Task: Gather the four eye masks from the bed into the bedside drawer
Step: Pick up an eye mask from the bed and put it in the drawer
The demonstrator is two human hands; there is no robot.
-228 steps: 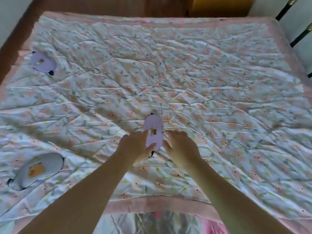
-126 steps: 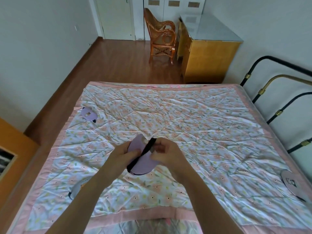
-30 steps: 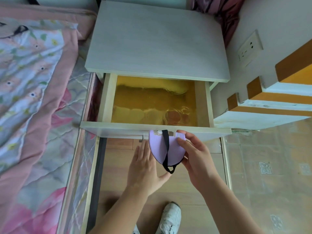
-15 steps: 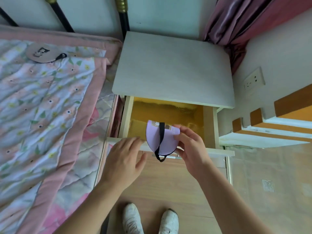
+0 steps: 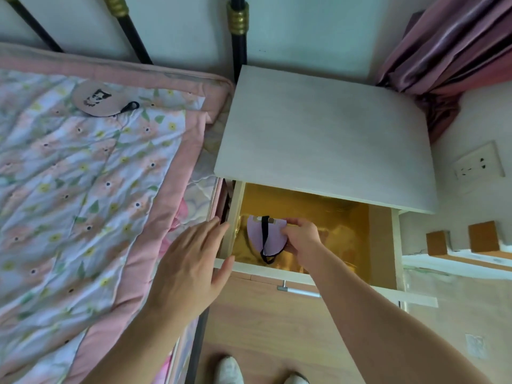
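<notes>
Right hand (image 5: 300, 238) pinches the lilac eye mask (image 5: 263, 237) and now holds it inside the open drawer (image 5: 381, 245), low over the golden lining — half a second ago it was only at the front edge. Left hand (image 5: 191, 264), fingers spread and holding nothing, has let go and hovers near the drawer's left corner. I judge the release is next. On the bed (image 5: 83, 189), far left, a pink mask (image 5: 95, 99) waits.
</notes>
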